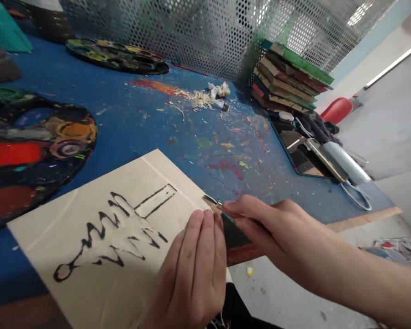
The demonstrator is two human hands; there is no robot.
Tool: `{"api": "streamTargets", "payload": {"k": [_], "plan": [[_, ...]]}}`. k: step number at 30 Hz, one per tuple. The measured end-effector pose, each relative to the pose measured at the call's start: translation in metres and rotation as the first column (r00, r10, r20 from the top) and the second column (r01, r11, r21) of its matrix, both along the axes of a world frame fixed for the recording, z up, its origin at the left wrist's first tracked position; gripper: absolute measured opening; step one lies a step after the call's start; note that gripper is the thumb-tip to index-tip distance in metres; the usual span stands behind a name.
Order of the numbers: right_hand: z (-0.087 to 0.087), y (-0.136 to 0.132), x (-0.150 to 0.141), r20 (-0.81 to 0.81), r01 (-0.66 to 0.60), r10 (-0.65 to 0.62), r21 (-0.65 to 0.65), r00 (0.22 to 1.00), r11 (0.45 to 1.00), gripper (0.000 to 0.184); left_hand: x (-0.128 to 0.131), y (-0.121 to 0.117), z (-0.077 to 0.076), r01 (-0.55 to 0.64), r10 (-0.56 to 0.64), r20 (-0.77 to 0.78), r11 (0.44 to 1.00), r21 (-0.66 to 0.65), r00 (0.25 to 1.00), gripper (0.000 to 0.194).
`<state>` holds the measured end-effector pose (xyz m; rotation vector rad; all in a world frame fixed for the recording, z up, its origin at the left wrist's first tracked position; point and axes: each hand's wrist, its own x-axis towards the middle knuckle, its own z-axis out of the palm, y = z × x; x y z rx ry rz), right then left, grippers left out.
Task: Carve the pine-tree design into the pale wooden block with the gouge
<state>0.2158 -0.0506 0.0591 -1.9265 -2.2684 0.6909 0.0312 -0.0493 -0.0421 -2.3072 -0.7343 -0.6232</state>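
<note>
A pale wooden board with a black painted outline lies at the near edge of the blue table. My left hand presses flat on the board's right part, fingers together and stretched out. My right hand is closed round a thin carving tool, whose metal tip touches the board's right edge just above my left fingertips.
Paint-smeared round palettes lie at the left and at the back. Wood shavings sit mid-table. A stack of painted boards stands at the back right, with a dark tray, scissors and a white tube in front of it. A perforated metal screen runs behind.
</note>
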Motion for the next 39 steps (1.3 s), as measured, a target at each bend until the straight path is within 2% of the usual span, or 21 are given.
{"api": "streamTargets", "payload": {"k": [3,6,11,20,23,29,34,39], "plan": [[-0.002,-0.009,0.002,-0.027,0.108,-0.11,-0.062,0.994,0.992,0.019,0.004,-0.001,0.0,-0.046,0.047,0.036,0.998,-0.035,0.998,0.047],[-0.004,-0.016,0.005,-0.07,0.135,-0.142,-0.099,0.987,0.986,0.017,0.005,0.0,0.0,-0.013,0.012,0.011,1.0,0.002,1.0,0.047],[-0.007,-0.016,0.007,-0.083,0.172,-0.177,-0.06,0.981,0.983,0.017,0.006,0.0,-0.001,-0.022,0.028,0.096,0.997,-0.068,0.995,0.046],[-0.012,-0.002,0.004,-0.139,0.189,-0.185,0.011,0.973,0.982,0.017,0.015,-0.004,-0.012,-0.035,0.044,0.258,0.999,-0.041,0.965,0.042],[-0.01,-0.003,0.007,-0.144,0.183,-0.174,0.057,0.974,0.981,0.02,0.015,-0.003,-0.012,-0.04,0.054,0.251,0.997,-0.061,0.966,0.043],[-0.01,-0.006,0.006,-0.172,0.172,-0.161,0.051,0.972,0.984,0.024,0.014,-0.002,-0.012,-0.026,0.034,0.257,0.999,-0.036,0.966,0.042],[-0.012,-0.002,0.004,-0.16,0.163,-0.151,0.068,0.976,0.984,0.029,0.011,-0.007,-0.008,-0.044,0.056,0.165,0.996,-0.08,0.985,0.044],[-0.013,-0.004,0.002,-0.121,0.169,-0.158,0.087,0.98,0.982,0.028,0.012,-0.008,-0.01,-0.069,0.085,0.196,0.994,-0.091,0.977,0.045]]}}
